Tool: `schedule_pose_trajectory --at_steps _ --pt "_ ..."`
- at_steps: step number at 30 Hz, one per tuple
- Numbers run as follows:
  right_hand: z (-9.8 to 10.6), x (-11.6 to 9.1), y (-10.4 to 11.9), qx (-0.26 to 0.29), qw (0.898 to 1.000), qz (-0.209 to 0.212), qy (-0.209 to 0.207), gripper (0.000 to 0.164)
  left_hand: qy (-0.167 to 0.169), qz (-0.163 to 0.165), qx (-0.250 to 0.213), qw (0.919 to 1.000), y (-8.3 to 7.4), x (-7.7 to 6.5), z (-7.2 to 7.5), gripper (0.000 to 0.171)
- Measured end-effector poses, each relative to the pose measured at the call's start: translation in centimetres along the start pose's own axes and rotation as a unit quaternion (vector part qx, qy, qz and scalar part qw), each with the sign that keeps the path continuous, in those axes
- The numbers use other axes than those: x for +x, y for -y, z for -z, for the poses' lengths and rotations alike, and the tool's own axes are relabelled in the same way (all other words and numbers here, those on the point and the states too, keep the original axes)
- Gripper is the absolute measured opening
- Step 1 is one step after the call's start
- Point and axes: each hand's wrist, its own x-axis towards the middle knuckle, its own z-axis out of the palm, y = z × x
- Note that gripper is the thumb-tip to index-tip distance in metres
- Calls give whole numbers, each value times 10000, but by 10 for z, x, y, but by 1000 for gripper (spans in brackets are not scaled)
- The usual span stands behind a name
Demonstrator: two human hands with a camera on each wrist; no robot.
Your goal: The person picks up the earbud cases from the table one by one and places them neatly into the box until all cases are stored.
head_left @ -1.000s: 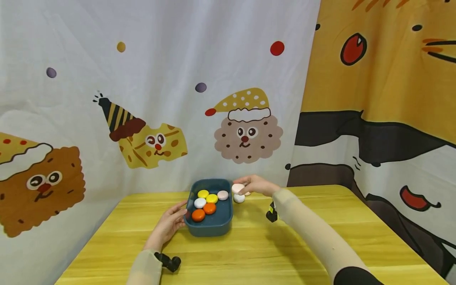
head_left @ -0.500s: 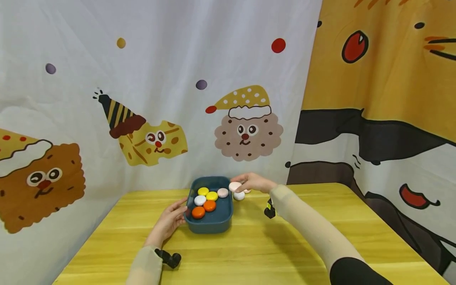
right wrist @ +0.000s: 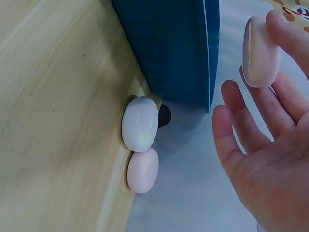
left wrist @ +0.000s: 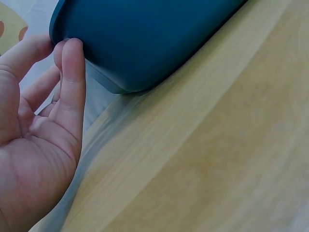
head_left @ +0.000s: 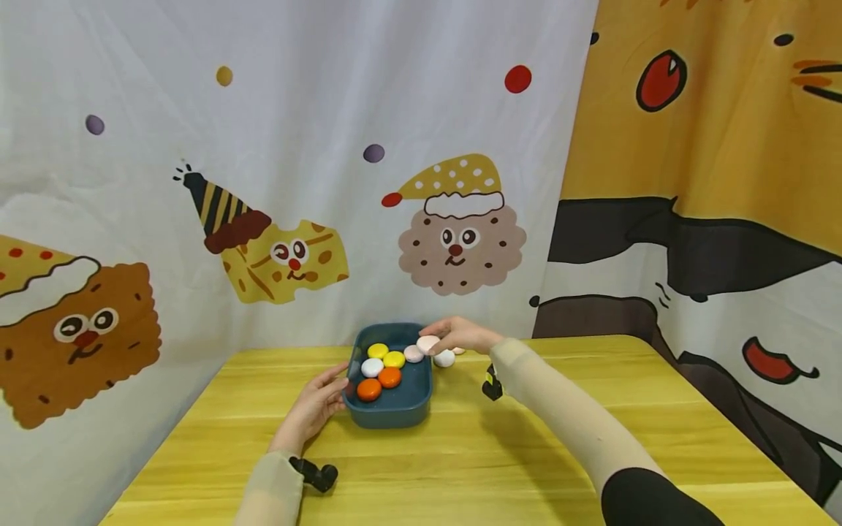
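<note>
In the head view, my left hand holds the left rim of a dark blue box, thumb and fingertips at its edge; the left wrist view shows them against its corner. My right hand pinches a glossy pale pink rounded disc above the box's right rim. Its other fingers are spread below the disc. Inside the box lie two yellow discs, a white disc, two orange discs and another pale pink disc.
On the wooden table, right of the box, lie a white disc and a pink disc, touching each other. A printed cloth hangs behind the table, with another printed curtain at the right.
My right hand has moved left with the pale pink disc, from beside the box to over its right rim. The left hand stays at the box. The head view has tilted slightly down.
</note>
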Motion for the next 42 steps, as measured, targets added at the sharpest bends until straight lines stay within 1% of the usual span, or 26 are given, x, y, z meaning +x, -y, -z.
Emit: schedule_pose_trajectory --at_steps 5,12,18,23,26,27,30,32,34,37,39,42 --pt "-5 3 6 -298 9994 154 11 48 -9 36 -11 10000 1 -1 0 57" --pt "-11 12 5 -348 9988 355 -42 45 80 4 -41 10000 0 -2 0 60" --pt "-18 16 9 -1039 9925 623 -133 46 76 -55 -53 9999 0 -3 0 61" --pt "-20 18 13 -1465 9859 802 -89 45 42 -130 -12 9999 3 -2 1 61" --pt "-20 19 16 -1718 9817 812 -80 46 57 -247 -38 9997 5 -1 2 59" --pt "-20 20 17 -1768 9809 805 -68 46 132 -315 -43 9994 6 -1 3 57" --pt "-22 23 15 -1915 9785 764 -26 48 209 -409 -11 9989 6 -1 3 55" --pt "-24 26 13 -2037 9763 734 0 48 186 -355 -5 9992 6 -1 3 55" --pt "-26 28 10 -2172 9737 689 10 49 75 -215 -3 9997 4 -1 2 57" --pt "-29 29 9 -2352 9703 566 -24 49 0 -27 -22 10000 2 -1 0 60" --pt "-30 30 8 -2441 9684 510 -51 48 16 26 -32 10000 1 -1 0 61" --pt "-31 32 8 -2447 9684 483 -31 48 57 31 -62 10000 0 -1 0 61"
